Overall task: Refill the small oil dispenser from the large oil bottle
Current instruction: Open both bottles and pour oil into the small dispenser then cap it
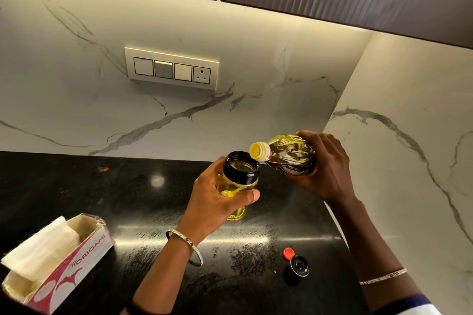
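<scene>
Seen from the head, the left grip [217, 202] curls fingers and thumb round the small oil dispenser [240, 179], which is open-mouthed and partly filled with yellow oil, over the black tabletop [153, 212]. The right grip [330, 169] clasps the large oil bottle [291, 153], tilted leftward with its uncapped yellow neck at the dispenser's rim. A red cap [288, 253] and a black lid [299, 265] lie touching near the right forearm. A tissue box [64, 263] sits far left.
</scene>
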